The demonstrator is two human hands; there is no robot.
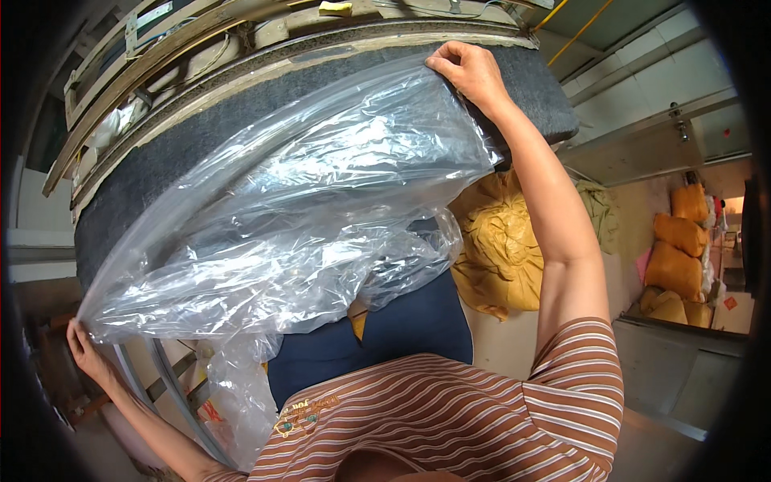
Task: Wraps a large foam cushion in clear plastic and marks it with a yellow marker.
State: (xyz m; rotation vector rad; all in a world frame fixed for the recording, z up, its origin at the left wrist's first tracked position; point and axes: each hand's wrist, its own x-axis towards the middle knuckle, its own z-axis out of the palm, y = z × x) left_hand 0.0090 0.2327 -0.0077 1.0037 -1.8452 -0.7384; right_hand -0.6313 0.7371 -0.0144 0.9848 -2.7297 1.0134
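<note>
A large clear plastic bag (305, 209) is stretched out over a dark grey felt-covered work table (169, 161). My right hand (470, 72) pinches the bag's far upper corner at the table's top right. My left hand (87, 353) grips the bag's opposite corner at the lower left, by the table's near edge. The sheet is crumpled and shiny between the two hands, and part of it hangs down over my dark blue trousers (401, 329). My striped brown shirt (450, 418) fills the bottom of the view.
Wooden frame parts (161, 48) curve along the table's far side. Yellow stuffed sacks (502, 249) sit on the floor to the right, with more orange sacks (679, 257) farther right. Metal table legs (169, 377) show at lower left.
</note>
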